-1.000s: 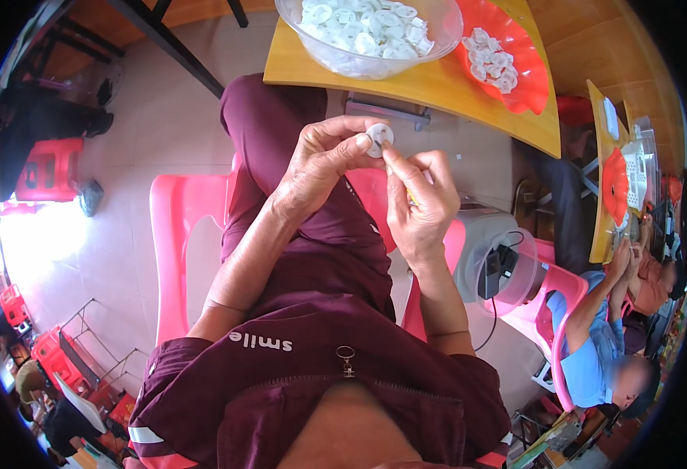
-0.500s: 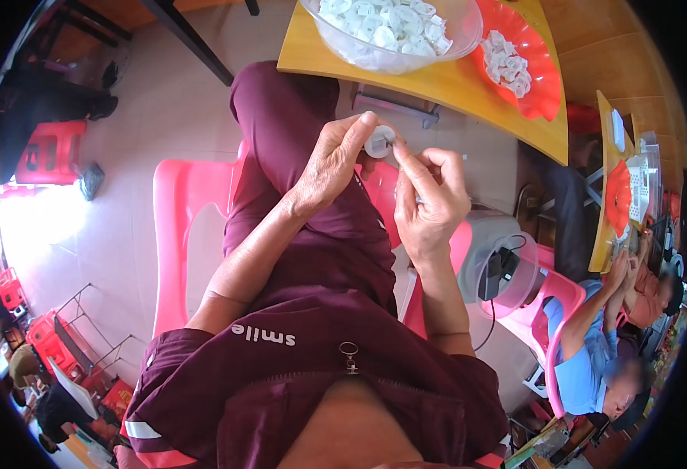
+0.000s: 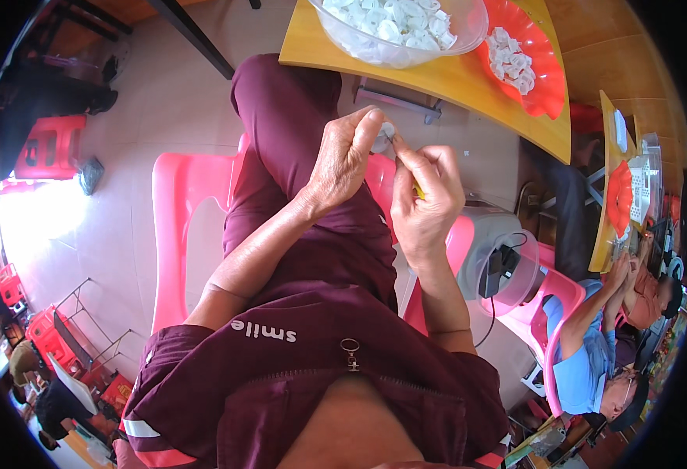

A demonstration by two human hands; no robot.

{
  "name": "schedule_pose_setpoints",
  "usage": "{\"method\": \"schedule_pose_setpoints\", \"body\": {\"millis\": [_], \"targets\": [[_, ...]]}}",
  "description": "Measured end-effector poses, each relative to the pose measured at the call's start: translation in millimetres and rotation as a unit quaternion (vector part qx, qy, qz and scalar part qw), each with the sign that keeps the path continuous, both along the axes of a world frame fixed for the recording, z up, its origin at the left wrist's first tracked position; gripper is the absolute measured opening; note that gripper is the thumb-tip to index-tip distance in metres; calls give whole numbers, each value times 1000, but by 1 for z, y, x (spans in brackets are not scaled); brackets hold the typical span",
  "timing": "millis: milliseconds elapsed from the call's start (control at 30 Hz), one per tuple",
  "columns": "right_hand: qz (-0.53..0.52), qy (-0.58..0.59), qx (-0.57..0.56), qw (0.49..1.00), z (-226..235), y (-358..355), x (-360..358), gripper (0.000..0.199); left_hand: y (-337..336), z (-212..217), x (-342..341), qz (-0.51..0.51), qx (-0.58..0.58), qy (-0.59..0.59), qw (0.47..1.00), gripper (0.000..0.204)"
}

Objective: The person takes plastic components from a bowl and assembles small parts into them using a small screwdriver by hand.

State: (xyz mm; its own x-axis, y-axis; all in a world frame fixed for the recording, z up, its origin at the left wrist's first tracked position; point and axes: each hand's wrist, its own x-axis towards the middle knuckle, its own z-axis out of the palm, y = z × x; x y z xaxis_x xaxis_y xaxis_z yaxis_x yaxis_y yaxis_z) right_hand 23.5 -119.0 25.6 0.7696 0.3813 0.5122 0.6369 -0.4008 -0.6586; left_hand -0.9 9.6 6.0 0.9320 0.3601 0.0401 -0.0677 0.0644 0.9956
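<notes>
Above my lap, my left hand (image 3: pixel 340 160) pinches a small round whitish plastic piece (image 3: pixel 383 138), partly hidden behind its thumb. Close on its right, my right hand (image 3: pixel 429 199) is closed around a slim tool with a yellow handle (image 3: pixel 419 191), mostly covered by the fingers. The tool's thin dark tip meets the edge of the round piece. What kind of tool it is, I cannot make out.
On the yellow table (image 3: pixel 476 90) ahead stand a clear plastic bowl (image 3: pixel 359 48) heaped with similar whitish pieces and a red wavy-edged dish (image 3: pixel 545 86) with more. A pink chair (image 3: pixel 170 211) is beneath me. To the right are a clear tub (image 3: pixel 529 270) and a seated person (image 3: pixel 581 375).
Both hands have shifted slightly, the right one a little leftward. The round piece has turned and shows less of its face. The tool's yellow handle has come into sight.
</notes>
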Motion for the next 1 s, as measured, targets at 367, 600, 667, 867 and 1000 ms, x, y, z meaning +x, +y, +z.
{"method": "schedule_pose_setpoints", "body": {"millis": [367, 600, 667, 867, 1000], "targets": [[26, 26, 29, 999, 1, 1, 0, 30, -2, -3, 1, 20, 17, -15, 1000, 41], [8, -15, -8, 1000, -2, 4, -4, 37, -2, -6, 2, 40, 62, -25, 997, 32], [4, -43, -26, 999, -3, 5, -5, 43, -1, -8, 3, 47, 67, -37, 996, 28], [13, -133, -117, 984, -3, 3, -2, 36, 6, -13, 2, 25, 139, -31, 990, 19], [23, -159, -182, 970, 2, 2, -1, 30, 13, -23, 3, -29, 163, 19, 986, 30]]}}
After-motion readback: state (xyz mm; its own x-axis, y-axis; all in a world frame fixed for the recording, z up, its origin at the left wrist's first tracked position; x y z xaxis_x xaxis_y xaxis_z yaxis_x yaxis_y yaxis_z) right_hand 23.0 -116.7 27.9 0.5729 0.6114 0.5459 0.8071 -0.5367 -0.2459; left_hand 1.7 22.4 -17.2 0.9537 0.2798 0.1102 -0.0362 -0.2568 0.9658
